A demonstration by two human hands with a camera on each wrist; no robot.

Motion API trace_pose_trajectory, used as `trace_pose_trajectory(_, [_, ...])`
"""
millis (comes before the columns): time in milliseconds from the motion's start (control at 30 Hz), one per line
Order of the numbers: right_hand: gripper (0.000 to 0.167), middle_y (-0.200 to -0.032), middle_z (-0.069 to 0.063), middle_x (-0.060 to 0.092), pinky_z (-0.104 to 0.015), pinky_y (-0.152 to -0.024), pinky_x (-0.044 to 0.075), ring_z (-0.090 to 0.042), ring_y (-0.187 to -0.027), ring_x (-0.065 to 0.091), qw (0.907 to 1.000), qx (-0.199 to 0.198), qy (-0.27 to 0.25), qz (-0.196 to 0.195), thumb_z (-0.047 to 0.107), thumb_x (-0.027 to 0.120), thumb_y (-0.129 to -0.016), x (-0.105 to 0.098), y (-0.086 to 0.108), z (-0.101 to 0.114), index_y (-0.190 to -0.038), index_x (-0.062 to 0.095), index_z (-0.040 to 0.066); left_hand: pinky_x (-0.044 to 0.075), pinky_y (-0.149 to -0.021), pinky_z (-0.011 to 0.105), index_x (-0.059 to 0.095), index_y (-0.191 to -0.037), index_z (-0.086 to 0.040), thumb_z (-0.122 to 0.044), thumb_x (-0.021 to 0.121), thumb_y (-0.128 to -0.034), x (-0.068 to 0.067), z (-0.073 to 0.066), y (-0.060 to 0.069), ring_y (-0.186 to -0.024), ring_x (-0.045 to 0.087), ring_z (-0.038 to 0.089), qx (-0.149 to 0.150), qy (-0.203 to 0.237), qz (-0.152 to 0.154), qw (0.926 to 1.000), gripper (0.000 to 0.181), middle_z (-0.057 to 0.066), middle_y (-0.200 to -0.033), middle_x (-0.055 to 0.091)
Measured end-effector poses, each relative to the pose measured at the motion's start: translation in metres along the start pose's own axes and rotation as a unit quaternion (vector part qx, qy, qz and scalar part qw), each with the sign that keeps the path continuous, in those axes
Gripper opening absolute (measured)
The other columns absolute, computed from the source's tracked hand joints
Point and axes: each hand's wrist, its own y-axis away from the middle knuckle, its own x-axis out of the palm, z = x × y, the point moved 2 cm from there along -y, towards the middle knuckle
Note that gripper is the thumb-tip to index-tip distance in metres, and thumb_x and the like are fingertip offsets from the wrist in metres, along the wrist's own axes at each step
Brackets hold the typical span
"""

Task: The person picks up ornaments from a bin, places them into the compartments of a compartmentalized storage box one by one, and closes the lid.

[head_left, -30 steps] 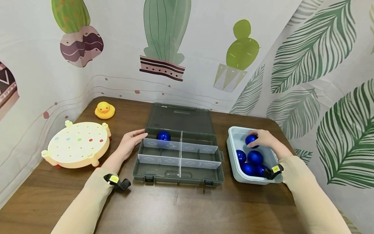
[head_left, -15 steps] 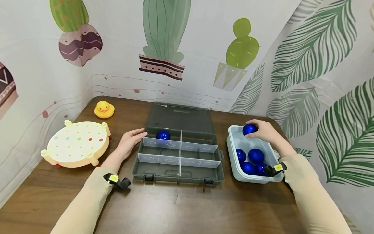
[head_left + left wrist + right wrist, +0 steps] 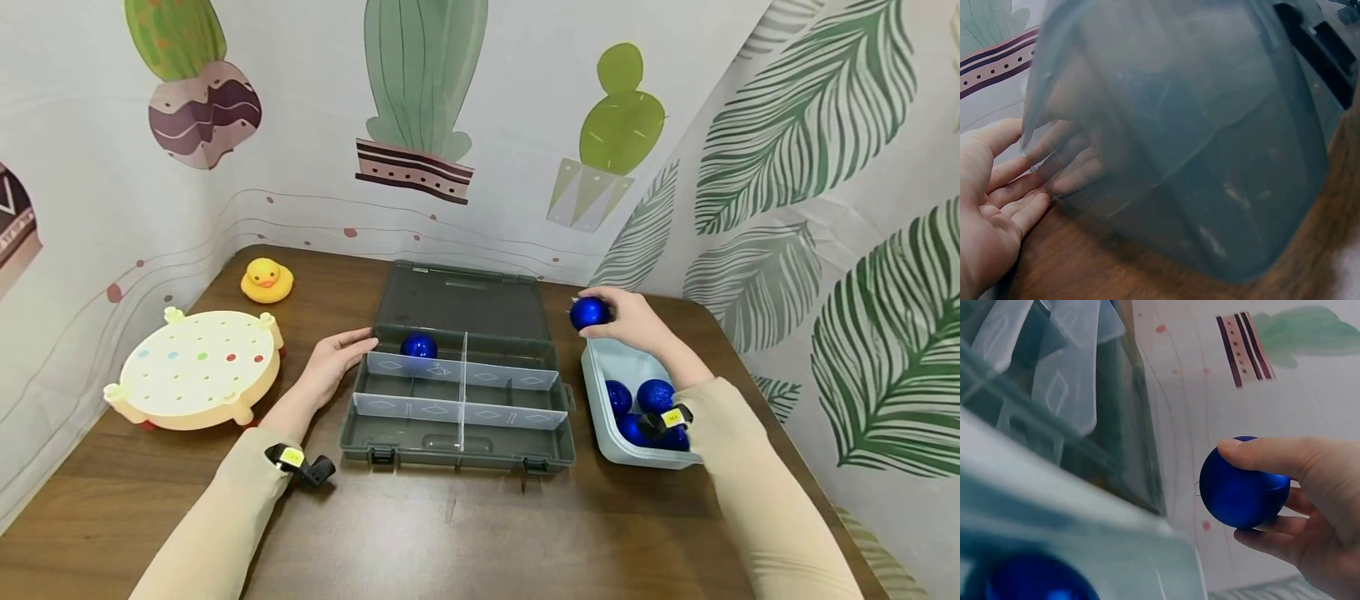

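Note:
My right hand [image 3: 632, 320] grips a blue bauble [image 3: 589, 313] between thumb and fingers, above the far left corner of a pale blue tub [image 3: 592, 400]. In the right wrist view the bauble [image 3: 1241, 487] shows a small wire loop. Several more blue baubles [image 3: 656, 395] lie in the tub, partly hidden by my wrist. A dark translucent divided box [image 3: 457, 460] lies with its lid laid back. One blue bauble [image 3: 419, 346] sits in its far left compartment. My left hand [image 3: 330, 367] rests against the box's left side, fingers extended; the left wrist view shows them behind the clear wall.
Light dividers [image 3: 513, 415] split the box into compartments. A yellow rubber duck [image 3: 267, 281] stands at the back left of the brown table [image 3: 375, 533]. In front of it is a cream round pegboard toy [image 3: 198, 367]. A patterned cloth hangs behind the table.
My right hand has lifted the bauble out of the tub and carried it left towards the box. My left hand has stayed at the box's side.

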Motion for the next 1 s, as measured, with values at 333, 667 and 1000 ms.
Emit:
trace_pose_trajectory(333, [0.061, -0.138, -0.021, 0.055, -0.056, -0.099, 0.049, -0.044, -0.123, 0.054, 0.9978, -0.031, -0.050, 0.031, 0.012, 0.081, -0.080, 0.036, -0.023, 0.035, -0.135, 0.055, 0.003, 0.029, -0.118, 0.038, 0.038, -0.149, -0.001, -0.026, 0.060, -0.0977, 0.000, -0.002, 0.001, -0.140, 0.037, 0.025, 0.001, 0.000, -0.002, 1.0000, 0.061, 0.013, -0.155, 0.037])
trace_pose_trajectory(667, [0.059, -0.136, -0.022, 0.055, -0.055, -0.098, 0.050, -0.043, -0.122, 0.054, 0.9910, -0.067, -0.075, 0.089, 0.008, 0.080, -0.080, 0.069, -0.034, 0.061, -0.134, 0.055, 0.002, 0.031, -0.117, 0.037, 0.040, -0.148, -0.002, -0.027, 0.061, -0.0972, 0.001, -0.001, 0.001, -0.133, 0.045, 0.016, 0.002, -0.003, -0.005, 1.0000, 0.061, 0.013, -0.154, 0.039])
trace_pose_trajectory(1000, [0.060, -0.139, -0.020, 0.054, -0.054, -0.099, 0.050, -0.042, -0.122, 0.054, 0.9832, -0.080, -0.060, 0.152, 0.011, 0.080, -0.081, 0.079, -0.035, 0.063, -0.135, 0.055, 0.004, 0.031, -0.118, 0.038, 0.040, -0.148, -0.001, -0.026, 0.062, -0.0970, 0.001, 0.000, 0.001, -0.138, 0.040, 0.024, 0.001, 0.000, -0.007, 1.0000, 0.061, 0.015, -0.154, 0.039])
